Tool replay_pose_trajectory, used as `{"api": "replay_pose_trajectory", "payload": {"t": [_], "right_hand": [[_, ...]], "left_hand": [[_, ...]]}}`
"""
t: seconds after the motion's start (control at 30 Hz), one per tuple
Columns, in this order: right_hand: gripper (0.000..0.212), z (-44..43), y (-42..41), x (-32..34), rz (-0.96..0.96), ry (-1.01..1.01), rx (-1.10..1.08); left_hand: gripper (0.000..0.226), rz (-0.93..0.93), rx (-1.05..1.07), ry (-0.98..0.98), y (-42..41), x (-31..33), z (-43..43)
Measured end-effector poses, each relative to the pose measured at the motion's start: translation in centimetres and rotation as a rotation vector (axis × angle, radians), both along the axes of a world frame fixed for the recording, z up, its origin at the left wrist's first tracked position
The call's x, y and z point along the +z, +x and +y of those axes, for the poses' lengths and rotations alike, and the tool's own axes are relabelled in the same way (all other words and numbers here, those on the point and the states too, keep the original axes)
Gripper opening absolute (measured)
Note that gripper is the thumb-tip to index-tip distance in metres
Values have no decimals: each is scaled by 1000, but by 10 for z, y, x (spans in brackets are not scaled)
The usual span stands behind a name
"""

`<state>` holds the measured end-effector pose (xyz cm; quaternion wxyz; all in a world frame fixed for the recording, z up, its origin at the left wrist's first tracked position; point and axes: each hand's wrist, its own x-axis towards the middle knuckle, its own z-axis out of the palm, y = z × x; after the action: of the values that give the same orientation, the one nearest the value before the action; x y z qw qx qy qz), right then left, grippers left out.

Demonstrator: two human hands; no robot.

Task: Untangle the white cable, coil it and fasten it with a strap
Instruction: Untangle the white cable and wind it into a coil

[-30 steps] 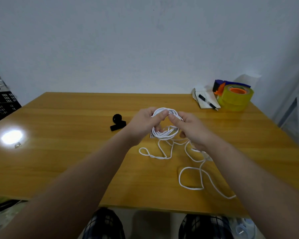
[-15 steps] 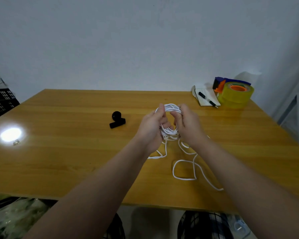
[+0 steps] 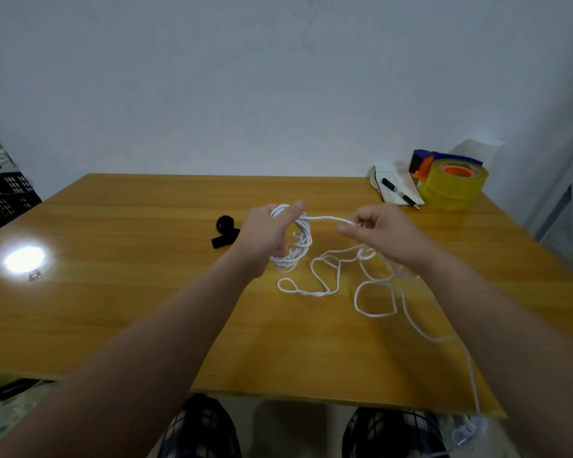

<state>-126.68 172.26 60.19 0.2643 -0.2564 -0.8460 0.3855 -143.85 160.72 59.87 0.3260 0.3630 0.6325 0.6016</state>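
My left hand (image 3: 268, 233) grips a small coil of the white cable (image 3: 299, 246) above the middle of the wooden table (image 3: 119, 292). From the coil a taut strand runs right to my right hand (image 3: 382, 231), which pinches it between thumb and fingers. The loose remainder of the cable lies in tangled loops on the table below and to the right of my hands, and one end trails off the front right edge. A black strap (image 3: 225, 231) lies on the table just left of my left hand.
A yellow tape roll (image 3: 454, 186) with a blue and orange dispenser stands at the far right corner, beside a notebook (image 3: 398, 190) with a black pen on it. A small metal clip (image 3: 34, 275) lies near a bright light reflection at the left. Black crates stand beyond the left edge.
My hands, close together on the coil before, have moved apart. My right hand has drawn a strand out to the right, and the loose loops on the table have shifted.
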Motion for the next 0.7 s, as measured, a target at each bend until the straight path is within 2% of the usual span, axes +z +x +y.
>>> {"api": "replay_pose_trajectory", "payload": {"t": [0.1, 0.23, 0.3, 0.37, 0.43, 0.53, 0.63, 0.7], "right_hand": [[40, 8, -5, 0, 12, 228, -224], [55, 2, -15, -13, -253, 401, -340], [59, 0, -15, -18, -269, 532, -303], [52, 0, -13, -23, -228, 584, -231], [42, -2, -8, -30, -157, 517, -164], [45, -2, 5, -40, 1, 335, -140], [45, -3, 13, -46, 120, 233, -181], [40, -8, 11, -39, 306, -6, -213]], "left_hand": [[36, 83, -167, -87, 8, -1, -5], [39, 81, -405, -155, 22, 9, -10], [35, 48, -342, -115, 20, 11, -9], [36, -15, -160, -29, 9, 11, -6], [36, -41, 18, 17, -6, 10, -1], [34, -181, 230, 85, -27, 14, 1], [32, -140, 317, 83, -34, 10, 2], [30, -153, 326, 47, -30, 0, 6]]}}
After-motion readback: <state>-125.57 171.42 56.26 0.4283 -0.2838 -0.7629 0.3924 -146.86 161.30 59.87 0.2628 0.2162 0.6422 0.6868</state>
